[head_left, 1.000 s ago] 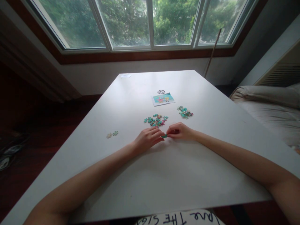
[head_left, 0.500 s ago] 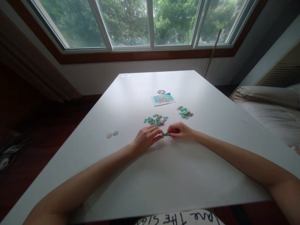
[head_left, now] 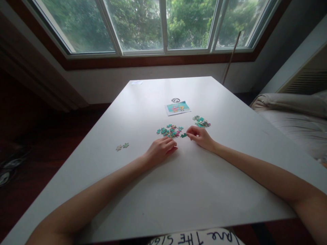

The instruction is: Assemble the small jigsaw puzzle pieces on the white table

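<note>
Between the thumb and finger of my right hand [head_left: 199, 136] is a small green jigsaw puzzle piece [head_left: 183, 135], gripped at its right end. It sits just right of a loose pile of jigsaw pieces [head_left: 167, 131] in green, pink and yellow. My left hand [head_left: 162, 149] rests on the table at the near side of this pile. Its fingers are loosely bent, with the thumb a little apart, and nothing shows in them. Beyond my right hand lies a second pile of puzzle pieces [head_left: 201, 121].
Two puzzle pieces [head_left: 122, 146] lie apart at the left on the white table [head_left: 178, 190]. Farther back are a colourful picture sheet [head_left: 178, 108] and a small round black-and-white item [head_left: 175, 100]. A pale paper [head_left: 136, 82] lies near the far left corner.
My right hand has moved away from me with the green puzzle piece, toward the middle pile. My left hand no longer touches that piece and stays almost in place.
</note>
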`<state>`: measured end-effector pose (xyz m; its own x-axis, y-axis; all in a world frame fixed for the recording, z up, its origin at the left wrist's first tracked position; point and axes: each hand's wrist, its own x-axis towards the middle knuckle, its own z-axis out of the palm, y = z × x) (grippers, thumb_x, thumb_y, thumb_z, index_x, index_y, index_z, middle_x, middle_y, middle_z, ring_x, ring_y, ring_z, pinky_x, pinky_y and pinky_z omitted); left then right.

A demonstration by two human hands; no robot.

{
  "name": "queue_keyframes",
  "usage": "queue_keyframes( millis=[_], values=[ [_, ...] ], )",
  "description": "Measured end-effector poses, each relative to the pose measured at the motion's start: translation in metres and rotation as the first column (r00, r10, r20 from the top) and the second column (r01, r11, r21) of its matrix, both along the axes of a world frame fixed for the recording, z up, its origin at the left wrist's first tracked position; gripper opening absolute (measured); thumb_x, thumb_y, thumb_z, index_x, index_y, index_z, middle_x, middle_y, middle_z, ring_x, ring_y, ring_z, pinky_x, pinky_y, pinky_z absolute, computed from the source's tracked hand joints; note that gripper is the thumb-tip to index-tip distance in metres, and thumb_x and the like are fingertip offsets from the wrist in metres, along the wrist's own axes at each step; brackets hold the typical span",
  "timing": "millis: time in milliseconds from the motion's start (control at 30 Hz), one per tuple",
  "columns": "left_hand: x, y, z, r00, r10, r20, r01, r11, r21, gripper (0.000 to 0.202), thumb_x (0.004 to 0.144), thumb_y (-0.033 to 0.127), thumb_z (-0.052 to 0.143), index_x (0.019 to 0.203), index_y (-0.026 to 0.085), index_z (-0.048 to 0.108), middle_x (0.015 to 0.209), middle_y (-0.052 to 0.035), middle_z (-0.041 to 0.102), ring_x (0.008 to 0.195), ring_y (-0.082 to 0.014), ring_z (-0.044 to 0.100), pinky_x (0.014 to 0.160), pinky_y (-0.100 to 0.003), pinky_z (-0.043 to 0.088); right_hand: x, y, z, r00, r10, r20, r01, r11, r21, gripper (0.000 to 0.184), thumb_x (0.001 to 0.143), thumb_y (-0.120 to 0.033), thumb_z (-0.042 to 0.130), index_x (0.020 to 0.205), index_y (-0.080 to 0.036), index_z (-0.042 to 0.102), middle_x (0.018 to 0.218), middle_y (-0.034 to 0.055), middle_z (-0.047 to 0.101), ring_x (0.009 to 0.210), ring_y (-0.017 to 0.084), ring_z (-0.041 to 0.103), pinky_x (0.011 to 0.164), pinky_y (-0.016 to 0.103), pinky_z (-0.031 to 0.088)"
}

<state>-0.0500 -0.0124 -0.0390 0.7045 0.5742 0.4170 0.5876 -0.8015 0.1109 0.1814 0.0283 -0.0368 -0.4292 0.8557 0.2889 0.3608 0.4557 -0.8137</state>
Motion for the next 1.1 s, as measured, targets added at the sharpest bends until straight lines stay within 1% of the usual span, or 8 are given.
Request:
queue_keyframes(
  millis=[100, 200, 333, 467, 533, 667, 867, 1100],
  values=[
    [-0.001, -0.001, 0.002, 1.0, -0.001, -0.025, 0.0, 1.0, -0.009, 0.023, 0.094, 0.026, 0.038, 0.085, 0.018, 0.058, 0.08, -0.0051, 0.061, 0.077, -0.0156, 0.056, 0.07, -0.025, 0.046, 0.005, 0.009, 0.001, 0.991, -0.128, -0.028, 0.129, 0.992, 0.017, 0.018, 0.079, -0.033, 0.054, 0.071, -0.016, 0.055, 0.057, -0.002, 0.05, 0.054, 0.011, 0.042, 0.053, 0.024, 0.033],
    [-0.003, -0.003, 0.002, 0.999, 0.002, -0.044, -0.003, 1.0, -0.015, 0.022, 0.094, 0.023, 0.038, 0.086, 0.018, 0.058, 0.084, -0.0058, 0.062, 0.081, -0.0161, 0.055, 0.073, -0.025, 0.046, 0.015, 0.021, 0.001, 0.959, -0.277, -0.065, 0.279, 0.96, 0.034, 0.017, 0.078, -0.033, 0.053, 0.073, -0.016, 0.056, 0.06, -0.0005, 0.052, 0.056, 0.012, 0.043, 0.056, 0.026, 0.035],
    [-0.004, -0.006, 0.001, 0.999, 0.006, -0.049, -0.007, 1.0, -0.016, 0.021, 0.093, 0.021, 0.039, 0.085, 0.017, 0.058, 0.086, -0.0059, 0.061, 0.083, -0.0164, 0.055, 0.076, -0.026, 0.046, 0.037, 0.042, -0.003, 0.862, -0.485, -0.148, 0.501, 0.86, 0.1, 0.017, 0.075, -0.033, 0.051, 0.07, -0.017, 0.055, 0.063, -0.0011, 0.052, 0.059, 0.013, 0.045, 0.059, 0.026, 0.036],
    [-0.003, -0.008, 0.0, 0.999, 0.007, -0.049, -0.008, 1.0, -0.011, 0.021, 0.093, 0.02, 0.039, 0.086, 0.017, 0.058, 0.088, -0.0064, 0.061, 0.084, -0.0168, 0.054, 0.076, -0.027, 0.047, 0.056, 0.06, -0.014, 0.759, -0.63, -0.165, 0.65, 0.75, 0.122, 0.017, 0.072, -0.033, 0.048, 0.069, -0.018, 0.055, 0.069, 0.0012, 0.054, 0.069, 0.017, 0.051, 0.068, 0.029, 0.039],
    [-0.002, -0.008, 0.0, 0.999, 0.007, -0.051, -0.007, 1.0, -0.01, 0.02, 0.093, 0.02, 0.038, 0.086, 0.017, 0.057, 0.089, -0.0066, 0.061, 0.084, -0.017, 0.054, 0.076, -0.027, 0.047, 0.061, 0.065, -0.02, 0.74, -0.655, -0.152, 0.671, 0.734, 0.102, 0.016, 0.071, -0.032, 0.049, 0.067, -0.017, 0.055, 0.071, 0.0024, 0.055, 0.072, 0.018, 0.052, 0.071, 0.031, 0.04],
    [-0.001, -0.007, -0.002, 0.998, 0.012, -0.058, -0.013, 1.0, -0.017, 0.019, 0.092, 0.02, 0.039, 0.087, 0.016, 0.057, 0.09, -0.0069, 0.061, 0.085, -0.0173, 0.054, 0.076, -0.028, 0.047, 0.063, 0.071, -0.028, 0.759, -0.641, -0.117, 0.651, 0.752, 0.107, 0.015, 0.069, -0.031, 0.052, 0.067, -0.017, 0.056, 0.076, 0.0035, 0.057, 0.075, 0.018, 0.052, 0.075, 0.032, 0.041],
    [-0.001, -0.007, -0.003, 0.997, 0.019, -0.076, -0.021, 0.999, -0.026, 0.017, 0.091, 0.019, 0.04, 0.088, 0.017, 0.057, 0.092, -0.007, 0.06, 0.086, -0.0174, 0.053, 0.077, -0.028, 0.047, 0.064, 0.073, -0.031, 0.749, -0.656, -0.096, 0.663, 0.745, 0.077, 0.013, 0.068, -0.03, 0.053, 0.066, -0.018, 0.057, 0.075, 0.0022, 0.057, 0.076, 0.018, 0.053, 0.076, 0.033, 0.042],
    [-0.001, -0.007, -0.003, 0.997, 0.024, -0.079, -0.028, 0.999, -0.04, 0.017, 0.091, 0.018, 0.04, 0.09, 0.017, 0.057, 0.093, -0.007, 0.06, 0.088, -0.0174, 0.053, 0.078, -0.028, 0.047, 0.063, 0.071, -0.03, 0.705, -0.701, -0.108, 0.698, 0.713, -0.062, 0.009, 0.064, -0.025, 0.052, 0.07, -0.019, 0.055, 0.069, -0.0005, 0.057, 0.069, 0.017, 0.052, 0.07, 0.031, 0.042]
  ],
)
